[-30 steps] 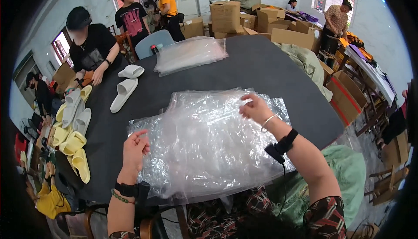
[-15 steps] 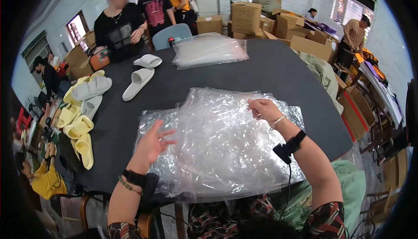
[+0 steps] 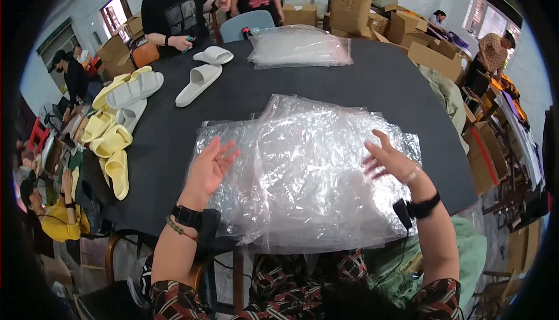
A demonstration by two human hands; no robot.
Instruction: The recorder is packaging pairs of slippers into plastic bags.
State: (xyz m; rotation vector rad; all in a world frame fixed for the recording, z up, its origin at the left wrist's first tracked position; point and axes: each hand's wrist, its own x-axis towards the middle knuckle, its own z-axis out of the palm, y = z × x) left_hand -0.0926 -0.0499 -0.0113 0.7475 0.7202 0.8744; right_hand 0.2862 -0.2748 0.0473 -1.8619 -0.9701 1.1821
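Observation:
A loose pile of clear plastic bags [image 3: 308, 168] lies on the dark table in front of me, its layers overlapping unevenly. At the pile's left side is my left hand [image 3: 213, 165], fingers apart and holding nothing. My right hand [image 3: 391, 158] is over the pile's right side, also empty with its fingers spread. Whether either hand touches the plastic I cannot tell. Farther left lie a grey slide sandal [image 3: 198, 85] and a second grey slide [image 3: 213, 55] behind it. Several yellow slides [image 3: 112, 139] and grey ones are heaped along the left edge.
Another stack of clear bags [image 3: 300, 46] lies at the table's far side. Across the table stands a person in a black shirt [image 3: 177, 14], beside a blue-grey chair [image 3: 247, 24]. Cardboard boxes [image 3: 350, 11] are piled behind. Green cloth [image 3: 460, 244] lies near my right side.
My right hand has moved right and its pinched fingers have spread. My left hand stays open. The view has shifted, and the person across has lowered a hand to the table, holding something small.

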